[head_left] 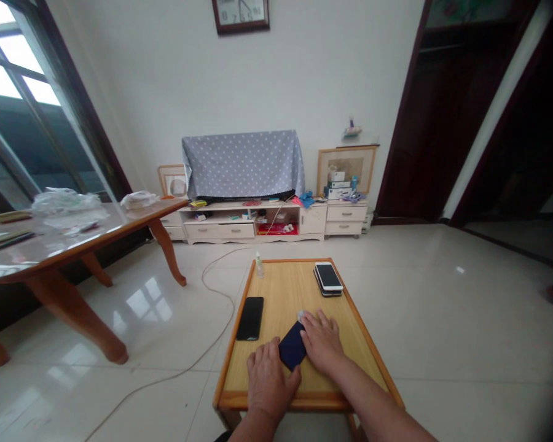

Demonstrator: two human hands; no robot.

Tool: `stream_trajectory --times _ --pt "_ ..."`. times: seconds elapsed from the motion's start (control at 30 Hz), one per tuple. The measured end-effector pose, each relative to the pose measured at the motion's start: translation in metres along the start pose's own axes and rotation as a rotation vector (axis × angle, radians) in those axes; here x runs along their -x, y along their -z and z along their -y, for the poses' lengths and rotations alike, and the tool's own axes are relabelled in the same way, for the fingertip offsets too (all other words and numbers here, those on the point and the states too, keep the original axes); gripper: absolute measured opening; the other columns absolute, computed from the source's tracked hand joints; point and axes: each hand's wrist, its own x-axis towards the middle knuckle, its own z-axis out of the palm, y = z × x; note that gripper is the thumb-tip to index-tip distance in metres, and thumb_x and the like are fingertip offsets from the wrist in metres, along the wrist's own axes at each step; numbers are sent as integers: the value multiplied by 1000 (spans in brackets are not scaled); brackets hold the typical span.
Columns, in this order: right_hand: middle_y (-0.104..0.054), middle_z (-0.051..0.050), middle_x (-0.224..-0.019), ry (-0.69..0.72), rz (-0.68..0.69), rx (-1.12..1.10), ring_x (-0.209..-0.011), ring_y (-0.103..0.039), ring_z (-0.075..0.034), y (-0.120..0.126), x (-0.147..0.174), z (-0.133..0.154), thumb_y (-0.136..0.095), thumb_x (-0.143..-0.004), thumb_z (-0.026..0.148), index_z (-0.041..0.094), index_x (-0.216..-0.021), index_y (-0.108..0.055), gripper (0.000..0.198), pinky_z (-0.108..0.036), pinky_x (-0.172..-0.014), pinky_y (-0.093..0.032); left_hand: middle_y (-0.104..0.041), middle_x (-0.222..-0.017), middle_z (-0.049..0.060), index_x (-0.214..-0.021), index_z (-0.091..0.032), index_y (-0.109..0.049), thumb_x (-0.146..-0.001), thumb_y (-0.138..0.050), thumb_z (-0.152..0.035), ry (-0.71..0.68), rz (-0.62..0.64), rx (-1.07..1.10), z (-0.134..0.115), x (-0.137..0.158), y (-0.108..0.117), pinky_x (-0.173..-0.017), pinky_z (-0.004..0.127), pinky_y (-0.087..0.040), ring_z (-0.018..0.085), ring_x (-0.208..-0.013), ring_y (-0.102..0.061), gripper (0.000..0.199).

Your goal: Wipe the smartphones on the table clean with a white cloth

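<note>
A dark blue phone (292, 348) lies at an angle on the small wooden table (288, 282), close to its front edge. My left hand (271, 379) grips the phone's near left end, fingers on one side and thumb on the other. Across the phone's far right edge rests my right hand (322, 341), its fingertips pressed on a small white tissue (301, 315). Part of the tissue is hidden under those fingers. To the left lies a black phone (250, 318), screen up. A stack of phones with a white phone (329, 276) on top sits at the back right.
A small clear spray bottle (259, 266) stands at the table's back left corner. A cable (233, 307) runs over the tiled floor on the left. Further left is a larger table (120, 227) with plastic bags on it. A low white cabinet (221, 231) lines the wall.
</note>
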Motion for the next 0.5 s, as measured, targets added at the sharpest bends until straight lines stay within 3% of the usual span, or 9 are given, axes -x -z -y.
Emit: stream_trajectory --times 0.17,0.37,0.5 --pt "-46 2 -154 190 96 -45 -149 -21 -31 -5 11 13 -36 -100 42 35 -144 -50 46 -59 -118 -2 -64 -127 12 -132 -16 -54 -88 -54 -39 -13 -30 -21 1 0 -2 -104 41 -30 27 -118 -54 49" --pt "-41 -3 -157 -58 99 10 -149 -17 -36 14 14 -3 -32 -100 38 29 -148 -46 50 -67 -115 -5 -63 -129 13 -135 -17 -51 -80 -64 -46 -17 -6 -31 0 1 -1 -106 41 -28 28 -121 -52 64" --pt "-47 -2 -153 152 146 -77 -147 -26 -31 11 35 1 -38 -98 34 30 -142 -53 47 -56 -119 -11 -63 -128 13 -134 -16 -52 -84 -60 -48 -26 -2 -37 0 1 -1 -105 41 -29 28 -121 -53 59"
